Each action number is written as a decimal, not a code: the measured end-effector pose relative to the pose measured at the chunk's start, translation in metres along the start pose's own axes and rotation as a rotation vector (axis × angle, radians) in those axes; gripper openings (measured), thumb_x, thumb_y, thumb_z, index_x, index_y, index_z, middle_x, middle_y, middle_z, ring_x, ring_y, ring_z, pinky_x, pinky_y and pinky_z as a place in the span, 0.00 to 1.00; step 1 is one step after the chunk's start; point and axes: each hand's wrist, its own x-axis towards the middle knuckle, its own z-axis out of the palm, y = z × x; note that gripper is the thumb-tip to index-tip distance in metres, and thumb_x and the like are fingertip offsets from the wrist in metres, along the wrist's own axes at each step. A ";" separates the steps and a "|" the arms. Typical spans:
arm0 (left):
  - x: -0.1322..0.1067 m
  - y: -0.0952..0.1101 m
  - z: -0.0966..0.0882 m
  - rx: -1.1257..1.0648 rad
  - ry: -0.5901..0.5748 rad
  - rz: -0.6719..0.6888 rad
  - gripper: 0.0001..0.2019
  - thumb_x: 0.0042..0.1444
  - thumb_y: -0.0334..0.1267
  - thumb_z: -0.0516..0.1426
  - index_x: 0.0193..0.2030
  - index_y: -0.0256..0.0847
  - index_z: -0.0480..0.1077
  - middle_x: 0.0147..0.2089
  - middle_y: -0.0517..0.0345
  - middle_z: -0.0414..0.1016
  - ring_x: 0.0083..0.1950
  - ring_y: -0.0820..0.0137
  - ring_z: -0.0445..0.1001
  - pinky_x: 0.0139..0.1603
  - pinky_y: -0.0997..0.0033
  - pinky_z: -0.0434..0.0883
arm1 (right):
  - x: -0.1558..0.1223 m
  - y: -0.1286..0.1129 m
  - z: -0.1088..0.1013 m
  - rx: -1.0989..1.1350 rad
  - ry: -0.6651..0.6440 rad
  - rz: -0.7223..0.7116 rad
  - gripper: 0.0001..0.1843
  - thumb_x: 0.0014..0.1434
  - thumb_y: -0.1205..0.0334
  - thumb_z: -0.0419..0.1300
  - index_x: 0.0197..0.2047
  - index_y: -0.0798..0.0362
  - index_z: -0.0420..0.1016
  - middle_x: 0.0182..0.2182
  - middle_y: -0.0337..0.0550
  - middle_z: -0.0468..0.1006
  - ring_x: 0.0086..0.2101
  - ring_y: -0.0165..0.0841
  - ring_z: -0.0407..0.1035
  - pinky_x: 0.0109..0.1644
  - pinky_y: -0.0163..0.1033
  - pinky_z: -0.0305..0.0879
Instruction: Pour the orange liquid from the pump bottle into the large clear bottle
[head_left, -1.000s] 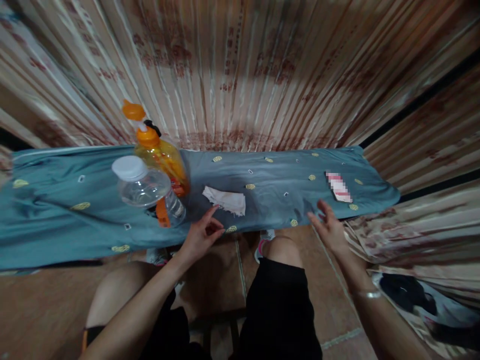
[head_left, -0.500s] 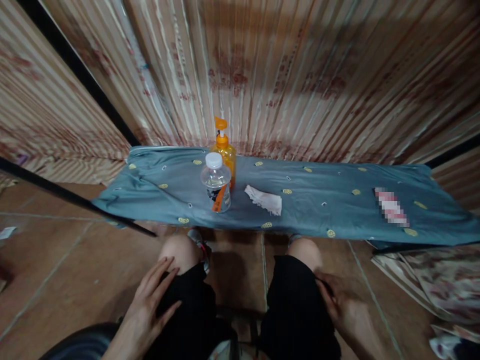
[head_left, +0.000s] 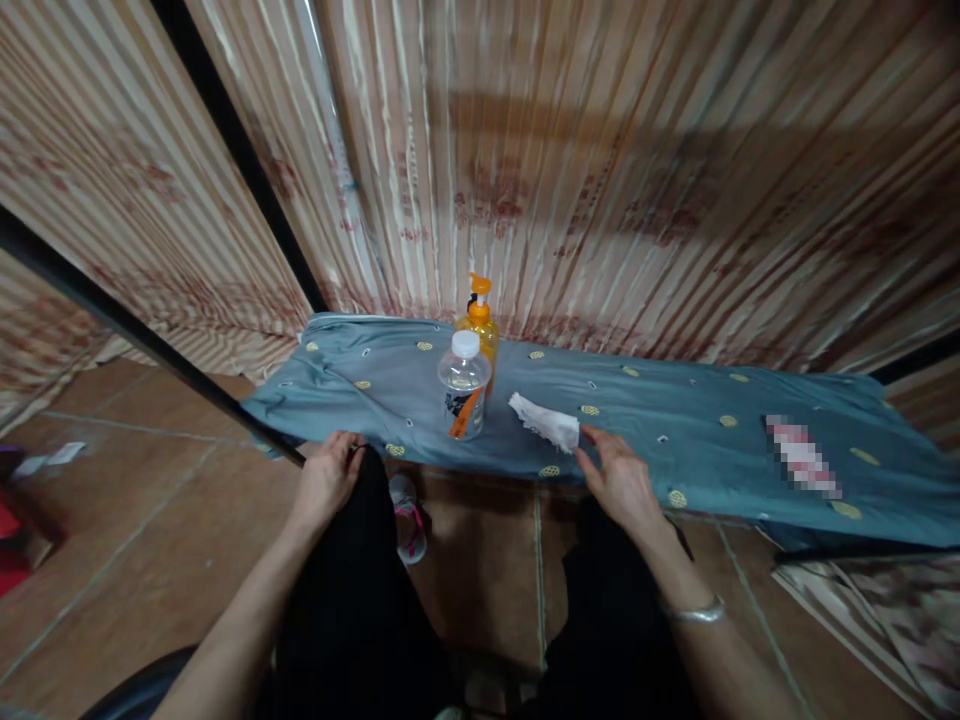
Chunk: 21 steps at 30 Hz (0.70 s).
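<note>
My right hand (head_left: pixel 619 482) reaches over the front edge of a low table covered in a teal patterned cloth (head_left: pixel 675 420). Its fingers are spread, with the fingertips right beside a crumpled white tissue (head_left: pixel 546 422). My left hand (head_left: pixel 330 475) rests on my left knee, its fingers curled onto the black trouser fabric (head_left: pixel 360 560). A clear plastic bottle (head_left: pixel 463 385) with a white cap stands left of the tissue. Just behind it is an orange pump bottle (head_left: pixel 478 322).
A small red-and-white packet (head_left: pixel 802 457) lies at the table's right end. Pleated curtains (head_left: pixel 600 200) hang right behind the table. A black pole (head_left: pixel 150 340) slants across the left. A pink-and-white shoe (head_left: pixel 409 510) shows on the brown tiled floor (head_left: pixel 150 520).
The view has risen and backed away from the table. My right hand left my thigh and reached to the tissue. My left hand slid forward to my knee and curled.
</note>
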 end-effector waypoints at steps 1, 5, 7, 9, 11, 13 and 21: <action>0.009 -0.004 0.003 -0.004 0.012 -0.002 0.08 0.60 0.43 0.53 0.37 0.45 0.70 0.39 0.54 0.77 0.36 0.63 0.77 0.43 0.64 0.77 | 0.006 -0.010 -0.001 0.036 0.004 -0.035 0.21 0.71 0.52 0.52 0.56 0.55 0.77 0.48 0.59 0.85 0.47 0.50 0.80 0.53 0.56 0.78; 0.018 -0.006 0.012 -0.065 0.043 0.045 0.13 0.59 0.43 0.56 0.48 0.44 0.73 0.47 0.49 0.79 0.48 0.56 0.80 0.53 0.55 0.79 | 0.049 -0.050 -0.011 0.154 0.015 -0.150 0.20 0.72 0.53 0.55 0.59 0.53 0.76 0.48 0.55 0.85 0.46 0.47 0.81 0.53 0.53 0.78; 0.017 0.006 0.023 -0.112 0.033 0.093 0.21 0.60 0.46 0.59 0.58 0.44 0.72 0.53 0.48 0.79 0.53 0.55 0.81 0.56 0.53 0.79 | 0.080 -0.071 -0.018 0.182 0.020 -0.232 0.20 0.71 0.53 0.56 0.61 0.54 0.75 0.50 0.55 0.85 0.48 0.47 0.80 0.55 0.53 0.78; 0.021 0.026 0.041 -0.265 0.075 0.149 0.37 0.56 0.49 0.66 0.70 0.44 0.62 0.65 0.42 0.74 0.66 0.51 0.75 0.64 0.48 0.75 | 0.113 -0.091 -0.022 0.176 0.018 -0.303 0.21 0.71 0.54 0.57 0.63 0.53 0.74 0.52 0.56 0.84 0.51 0.47 0.79 0.58 0.54 0.75; 0.031 0.050 0.064 -0.445 0.135 0.150 0.54 0.49 0.48 0.72 0.78 0.45 0.48 0.74 0.35 0.64 0.75 0.47 0.66 0.72 0.43 0.67 | 0.144 -0.110 -0.024 0.153 -0.015 -0.347 0.22 0.72 0.55 0.57 0.64 0.54 0.73 0.55 0.58 0.83 0.54 0.48 0.78 0.61 0.54 0.73; 0.046 0.070 0.088 -0.544 0.134 0.092 0.65 0.42 0.48 0.76 0.79 0.44 0.41 0.78 0.30 0.55 0.80 0.44 0.57 0.76 0.39 0.60 | 0.170 -0.125 -0.024 0.136 -0.087 -0.371 0.23 0.71 0.56 0.58 0.65 0.57 0.72 0.56 0.58 0.83 0.55 0.48 0.78 0.62 0.52 0.72; 0.082 0.098 0.129 -0.756 0.034 -0.072 0.69 0.34 0.41 0.77 0.79 0.43 0.42 0.75 0.35 0.64 0.75 0.48 0.66 0.75 0.48 0.64 | 0.202 -0.136 -0.027 0.138 -0.188 -0.291 0.21 0.73 0.58 0.56 0.64 0.58 0.73 0.50 0.52 0.86 0.47 0.42 0.81 0.53 0.42 0.72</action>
